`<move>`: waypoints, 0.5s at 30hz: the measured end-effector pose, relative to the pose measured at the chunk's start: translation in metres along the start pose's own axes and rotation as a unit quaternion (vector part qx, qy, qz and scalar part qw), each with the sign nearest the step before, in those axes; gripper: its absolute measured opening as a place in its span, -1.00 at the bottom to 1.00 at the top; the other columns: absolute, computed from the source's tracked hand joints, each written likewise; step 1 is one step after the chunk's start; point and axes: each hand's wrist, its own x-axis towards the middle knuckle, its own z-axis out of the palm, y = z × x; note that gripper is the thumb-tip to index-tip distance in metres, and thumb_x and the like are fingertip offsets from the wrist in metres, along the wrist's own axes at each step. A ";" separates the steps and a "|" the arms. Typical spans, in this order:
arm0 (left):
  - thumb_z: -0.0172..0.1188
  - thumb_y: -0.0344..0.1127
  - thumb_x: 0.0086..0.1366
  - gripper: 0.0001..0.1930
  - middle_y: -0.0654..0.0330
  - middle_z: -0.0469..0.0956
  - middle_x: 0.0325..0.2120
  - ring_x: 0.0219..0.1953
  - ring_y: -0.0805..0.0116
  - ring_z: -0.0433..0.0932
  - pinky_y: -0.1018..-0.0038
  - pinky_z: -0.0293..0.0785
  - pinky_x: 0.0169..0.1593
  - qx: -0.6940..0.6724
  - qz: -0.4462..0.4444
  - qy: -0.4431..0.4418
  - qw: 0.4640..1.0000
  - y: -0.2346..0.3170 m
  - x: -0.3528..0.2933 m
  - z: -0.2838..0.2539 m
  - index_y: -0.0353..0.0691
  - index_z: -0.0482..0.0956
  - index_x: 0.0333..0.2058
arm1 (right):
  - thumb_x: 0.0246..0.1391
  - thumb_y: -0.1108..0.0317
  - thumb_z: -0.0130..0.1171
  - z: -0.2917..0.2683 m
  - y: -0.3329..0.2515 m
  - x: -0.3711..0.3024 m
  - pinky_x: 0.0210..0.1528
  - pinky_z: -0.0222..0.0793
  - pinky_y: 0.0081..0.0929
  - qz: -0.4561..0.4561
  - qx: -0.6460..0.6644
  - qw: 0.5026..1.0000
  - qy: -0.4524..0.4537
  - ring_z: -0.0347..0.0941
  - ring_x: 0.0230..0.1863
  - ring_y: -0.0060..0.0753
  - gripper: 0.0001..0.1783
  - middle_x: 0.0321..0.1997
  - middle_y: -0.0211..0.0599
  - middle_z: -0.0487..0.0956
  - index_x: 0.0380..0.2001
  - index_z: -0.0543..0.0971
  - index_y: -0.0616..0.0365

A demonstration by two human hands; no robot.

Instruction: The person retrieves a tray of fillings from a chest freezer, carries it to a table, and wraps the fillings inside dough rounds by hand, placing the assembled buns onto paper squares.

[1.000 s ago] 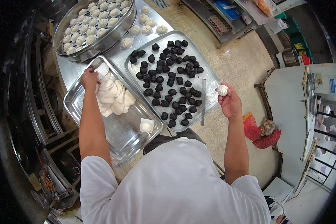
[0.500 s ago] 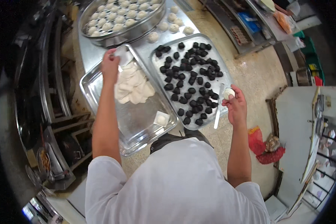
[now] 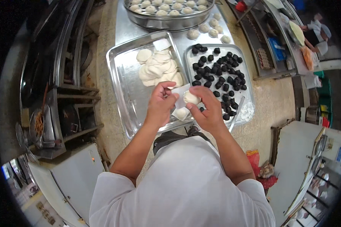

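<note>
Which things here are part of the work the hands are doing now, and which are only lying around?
In use:
left hand and right hand
white dough ball held between them
tray of flat dough discs
tray of black filling balls

Lying about:
round steamer of finished buns
loose buns on the counter
red bag on the floor

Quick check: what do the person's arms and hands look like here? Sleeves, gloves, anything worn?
Both forearms are bare from above the elbow down. The left hand and right hand wear no gloves, and no watch, ring or band shows on either wrist. The only clothing in view is a plain white short-sleeved top, its sleeves ending at the upper arms. No markings show on it.
</note>
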 end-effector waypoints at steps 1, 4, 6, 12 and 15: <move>0.17 -0.57 0.16 -0.64 0.36 0.30 -0.41 -0.44 0.65 0.30 0.70 0.23 -0.44 -0.004 -0.001 0.003 1.000 -0.004 -0.005 -0.004 -0.22 0.43 -0.05 | -0.06 0.51 0.27 0.006 0.001 -0.001 -0.10 0.45 -0.37 -0.038 -0.045 0.998 -0.004 0.49 -0.11 -0.09 -0.61 -0.08 -0.05 0.48 -0.09 0.50 0.24; 0.17 -0.59 0.16 -0.65 0.35 0.31 -0.41 -0.46 0.66 0.29 0.70 0.23 -0.42 -0.022 -0.010 0.022 0.999 -0.015 -0.017 -0.018 -0.25 0.42 -0.05 | -0.10 0.51 0.27 0.023 -0.001 -0.006 -0.12 0.46 -0.33 -0.071 -0.094 0.992 -0.041 0.49 -0.13 -0.01 -0.59 -0.08 -0.04 0.48 -0.10 0.51 0.23; 0.16 -0.58 0.17 -0.65 0.35 0.31 -0.42 -0.47 0.64 0.30 0.68 0.24 -0.43 -0.023 -0.016 0.063 0.998 -0.017 -0.026 -0.028 -0.27 0.42 -0.05 | -0.09 0.51 0.26 0.036 0.000 -0.011 -0.13 0.46 -0.33 -0.056 -0.125 0.987 -0.078 0.50 -0.14 -0.01 -0.59 -0.09 -0.03 0.48 -0.08 0.51 0.24; 0.14 -0.57 0.17 -0.65 0.33 0.32 -0.39 -0.40 0.61 0.34 0.67 0.30 -0.39 0.042 0.000 0.126 0.991 -0.023 -0.040 -0.061 -0.26 0.42 -0.04 | -0.10 0.51 0.23 0.072 0.010 -0.009 -0.09 0.43 -0.23 -0.067 -0.142 0.977 -0.142 0.46 -0.11 0.02 -0.57 -0.09 -0.03 0.48 -0.06 0.52 0.18; 0.11 -0.53 0.20 -0.62 0.26 0.36 -0.28 -0.32 0.54 0.37 0.62 0.38 -0.28 -0.002 -0.023 0.144 0.989 -0.034 -0.036 -0.084 -0.26 0.38 0.02 | -0.10 0.52 0.22 0.095 0.029 -0.010 -0.05 0.40 -0.22 -0.066 -0.165 0.968 -0.176 0.44 -0.07 0.04 -0.54 -0.08 -0.03 0.48 -0.04 0.51 0.19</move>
